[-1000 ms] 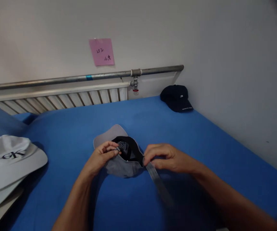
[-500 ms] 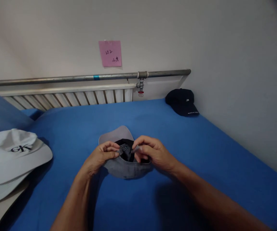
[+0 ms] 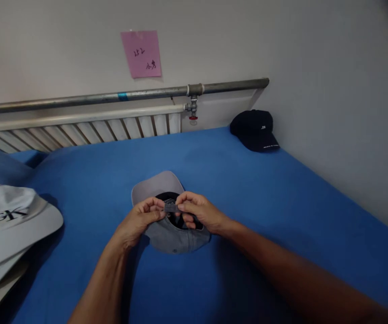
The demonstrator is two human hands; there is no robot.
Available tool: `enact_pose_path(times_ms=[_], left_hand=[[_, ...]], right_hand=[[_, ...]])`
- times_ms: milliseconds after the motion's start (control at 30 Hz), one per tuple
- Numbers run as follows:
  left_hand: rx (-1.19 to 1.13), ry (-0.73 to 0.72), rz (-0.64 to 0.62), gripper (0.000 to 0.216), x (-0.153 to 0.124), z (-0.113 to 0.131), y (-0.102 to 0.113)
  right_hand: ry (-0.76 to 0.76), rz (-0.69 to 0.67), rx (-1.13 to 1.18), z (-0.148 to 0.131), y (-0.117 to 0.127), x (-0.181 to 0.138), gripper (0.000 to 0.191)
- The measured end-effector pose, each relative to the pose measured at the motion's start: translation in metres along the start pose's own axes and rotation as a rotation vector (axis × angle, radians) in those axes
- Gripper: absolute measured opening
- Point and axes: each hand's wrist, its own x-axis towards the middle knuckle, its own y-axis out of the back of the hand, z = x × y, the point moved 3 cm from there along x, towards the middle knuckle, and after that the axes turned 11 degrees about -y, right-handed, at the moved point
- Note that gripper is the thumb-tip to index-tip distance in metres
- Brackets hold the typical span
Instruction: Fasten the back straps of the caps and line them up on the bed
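A grey baseball cap [image 3: 180, 239] lies upside down on the blue sheet, its pale brim pointing away from me and its dark inside partly showing. Its short grey back strap [image 3: 171, 208] stretches between my two hands above the opening. My left hand [image 3: 143, 219] pinches the strap's left end at the cap's edge, thumb against fingers. On the other side, my right hand [image 3: 197, 210] has the strap's right end between thumb and forefinger, its other fingers curled over the opening. The fastening itself is too small to make out.
White caps [image 3: 21, 225] are stacked at the left, the top one with black letters. A black cap [image 3: 253, 130] sits at the far right corner by the wall. Behind the blue sheet [image 3: 167, 153] run a radiator [image 3: 113, 130] and a metal pipe [image 3: 86, 100].
My right hand has moved left toward my left hand. The strap now spans straight between the fingers of both hands. The view has shifted slightly.
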Motion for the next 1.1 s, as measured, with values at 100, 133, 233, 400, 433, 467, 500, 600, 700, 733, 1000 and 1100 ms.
enact_pose_path(times_ms=[100, 133, 233, 400, 433, 467, 500, 600, 700, 733, 1000, 1100], left_hand=[[-0.033, -0.029, -0.019, 0.028, 0.000, 0.000, -0.003], [-0.035, -0.034, -0.030, 0.029, 0.000, 0.000, -0.004], [-0.023, -0.027, -0.048, 0.033, 0.000, -0.001, -0.008], [0.004, 0.014, 0.005, 0.039, 0.000, -0.002, -0.009], [0.026, 0.029, -0.002, 0.036, -0.001, -0.001, -0.009], [0.051, 0.042, -0.019, 0.033, -0.002, -0.001, -0.009], [0.076, 0.049, -0.043, 0.029, -0.002, -0.001, -0.009], [0.126, 0.026, -0.128, 0.022, -0.004, 0.000, -0.008], [0.171, -0.009, -0.126, 0.018, -0.004, -0.001, -0.006], [0.180, -0.015, -0.099, 0.017, -0.003, -0.001, -0.004], [0.131, -0.003, 0.024, 0.018, -0.003, -0.001, -0.002], [0.115, 0.015, 0.017, 0.020, -0.002, -0.002, -0.001]], right_hand=[[-0.015, -0.009, -0.047, 0.002, -0.003, 0.002, 0.015], [-0.021, -0.013, -0.065, 0.002, -0.005, 0.002, 0.017], [-0.012, -0.031, -0.115, 0.003, -0.008, 0.002, 0.019], [0.034, 0.036, -0.156, 0.003, -0.011, 0.001, 0.013], [0.031, 0.052, -0.148, 0.003, -0.011, 0.001, 0.011], [0.027, 0.065, -0.137, 0.004, -0.011, 0.001, 0.011], [0.024, 0.076, -0.125, 0.004, -0.011, 0.001, 0.010], [0.021, 0.095, -0.090, 0.003, -0.011, 0.001, 0.009], [0.019, 0.079, -0.070, 0.002, -0.010, 0.002, 0.010], [0.022, 0.072, -0.070, 0.002, -0.010, 0.002, 0.012], [0.039, 0.061, -0.186, 0.002, -0.007, 0.001, 0.006], [0.029, 0.049, -0.085, 0.001, -0.003, 0.002, 0.011]])
